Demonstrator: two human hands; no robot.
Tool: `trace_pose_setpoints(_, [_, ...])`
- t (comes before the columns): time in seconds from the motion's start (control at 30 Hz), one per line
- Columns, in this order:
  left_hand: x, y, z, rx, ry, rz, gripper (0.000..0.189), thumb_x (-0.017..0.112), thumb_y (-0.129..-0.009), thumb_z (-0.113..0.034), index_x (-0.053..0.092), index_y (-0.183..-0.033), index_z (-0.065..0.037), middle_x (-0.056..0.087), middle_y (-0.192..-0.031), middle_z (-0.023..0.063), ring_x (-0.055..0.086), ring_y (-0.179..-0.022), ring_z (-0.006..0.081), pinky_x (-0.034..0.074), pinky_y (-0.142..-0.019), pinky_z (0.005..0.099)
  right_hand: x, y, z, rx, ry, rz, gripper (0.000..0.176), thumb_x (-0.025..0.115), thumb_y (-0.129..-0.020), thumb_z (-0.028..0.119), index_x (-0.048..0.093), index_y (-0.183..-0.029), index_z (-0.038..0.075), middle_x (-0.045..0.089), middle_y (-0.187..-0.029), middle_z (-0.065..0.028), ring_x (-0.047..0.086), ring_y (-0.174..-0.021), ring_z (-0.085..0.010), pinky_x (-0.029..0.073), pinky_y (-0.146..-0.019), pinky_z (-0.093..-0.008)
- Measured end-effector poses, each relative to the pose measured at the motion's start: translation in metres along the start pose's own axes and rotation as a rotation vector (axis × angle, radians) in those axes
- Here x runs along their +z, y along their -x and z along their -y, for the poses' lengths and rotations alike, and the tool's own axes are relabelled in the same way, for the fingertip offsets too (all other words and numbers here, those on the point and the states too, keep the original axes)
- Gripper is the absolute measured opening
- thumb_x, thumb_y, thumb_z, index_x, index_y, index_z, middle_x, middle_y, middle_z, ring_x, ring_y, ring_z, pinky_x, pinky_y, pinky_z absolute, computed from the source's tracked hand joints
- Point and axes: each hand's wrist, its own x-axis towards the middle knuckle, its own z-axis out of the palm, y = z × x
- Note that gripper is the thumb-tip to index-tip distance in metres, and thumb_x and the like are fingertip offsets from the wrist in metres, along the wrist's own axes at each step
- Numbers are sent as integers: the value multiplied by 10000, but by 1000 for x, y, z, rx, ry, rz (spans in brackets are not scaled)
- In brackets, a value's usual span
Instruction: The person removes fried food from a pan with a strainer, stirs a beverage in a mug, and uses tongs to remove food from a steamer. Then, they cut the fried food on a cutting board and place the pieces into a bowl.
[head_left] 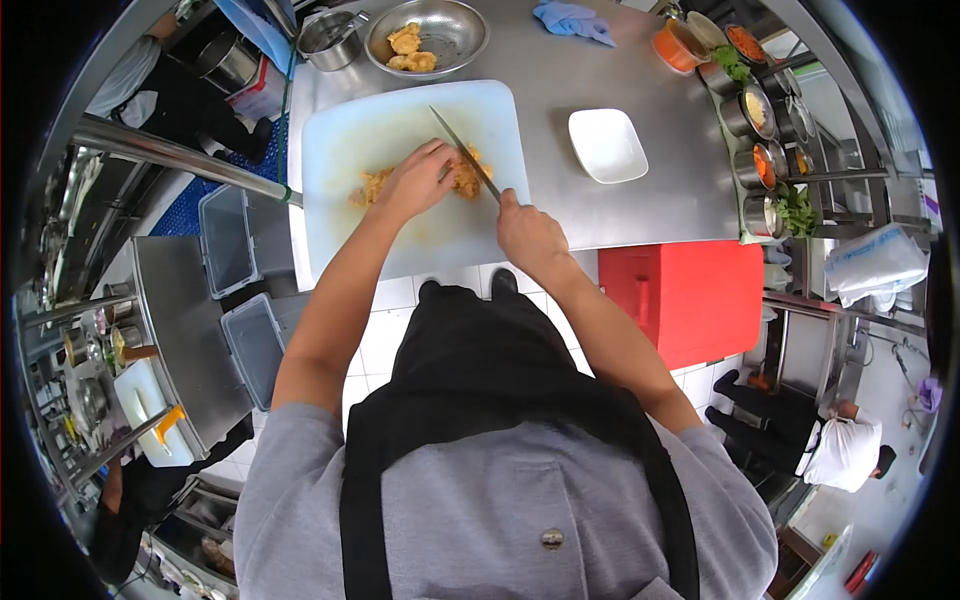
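Observation:
My right hand (531, 236) is closed round the handle of a kitchen knife (463, 150), whose blade slants up and left over the cutting board. Under and beside the blade lie golden-brown fried pieces (468, 178), with more fried bits (372, 186) to the left of my other hand. With fingers bent, my left hand (416, 181) presses down on the pieces just left of the blade; its fingertips partly hide what they touch. Everything rests on a pale, stained cutting board (330, 135) at the counter's front edge.
A metal colander (463, 40) with more fried pieces stands behind the board, beside a steel pot (328, 45). To the right sit a white square bowl (608, 146) and several ingredient containers (757, 110). A blue cloth (574, 20) lies at the back. Other people work nearby.

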Motion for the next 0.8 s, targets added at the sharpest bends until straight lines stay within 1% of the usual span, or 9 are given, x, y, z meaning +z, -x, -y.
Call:
trace_pose_setpoints(0.1, [-1,4,-3,38,-48,-2,121,653,-869,-89,627,-967,-23,623,-1010,126,620,-989,335,516,-884,423,-24,40,9,-36,31,0,294,454,-926,58,480,-1193,-63,703,-869,-280,720,-827,-433,591,-738,-502])
trace_pose_setpoints(0.27, [4,5,2,18,-25,2,108,653,-867,-85,631,-953,-23,631,-1007,122,622,-989,337,515,-868,420,-45,72,10,9,45,166,186,460,-916,51,481,-1072,-48,700,-856,-290,716,-832,-442,583,-739,-521])
trace_pose_setpoints(0.37, [5,2,4,-15,-3,-7,97,656,-861,-84,634,-933,-23,642,-983,120,630,-964,342,516,-848,426,0,34,1,-46,-4,45,192,451,-918,61,477,-1079,-40,698,-864,-297,713,-844,-448,581,-752,-526])
trace_pose_setpoints(0.43, [9,4,4,-50,16,5,90,657,-858,-84,635,-921,-24,648,-965,120,635,-949,344,517,-836,431,24,-4,5,-33,-48,29,226,446,-922,69,473,-1115,-47,696,-870,-302,713,-848,-449,580,-758,-529])
trace_pose_setpoints(0.5, [6,3,6,4,11,-21,111,678,-876,-113,649,-929,-19,667,-970,120,655,-882,352,531,-793,432,29,-25,6,-41,-84,-2,261,441,-926,76,469,-1151,-53,694,-875,-306,712,-852,-451,579,-764,-531])
trace_pose_setpoints(0.63, [-4,9,4,39,-42,-67,123,673,-879,-122,676,-965,-33,691,-1009,124,663,-899,358,537,-802,426,12,-19,7,-35,-45,1,291,425,-952,108,460,-1191,-55,687,-870,-314,704,-831,-465,574,-742,-543])
trace_pose_setpoints(0.7, [-29,27,-7,-144,-57,-296,149,674,-875,-135,698,-990,-43,704,-1037,148,671,-917,370,542,-813,427,-5,0,12,-24,-16,26,289,425,-965,124,459,-1189,-54,685,-856,-312,702,-813,-469,572,-728,-547])
trace_pose_setpoints(0.73, [-40,40,-2,-150,-66,-296,149,674,-875,-135,698,-990,-43,704,-1037,148,671,-917,370,542,-813,427,-13,12,13,-50,-44,-2,283,426,-977,142,462,-1180,-51,684,-837,-306,698,-793,-474,569,-718,-553])
trace_pose_setpoints(0.8, [-61,63,13,-363,-281,-361,178,664,-875,-132,697,-1026,-43,705,-1031,177,680,-929,376,544,-819,428,-11,28,15,-72,-78,-30,279,427,-989,160,464,-1171,-48,683,-817,-300,694,-773,-480,566,-707,-558])
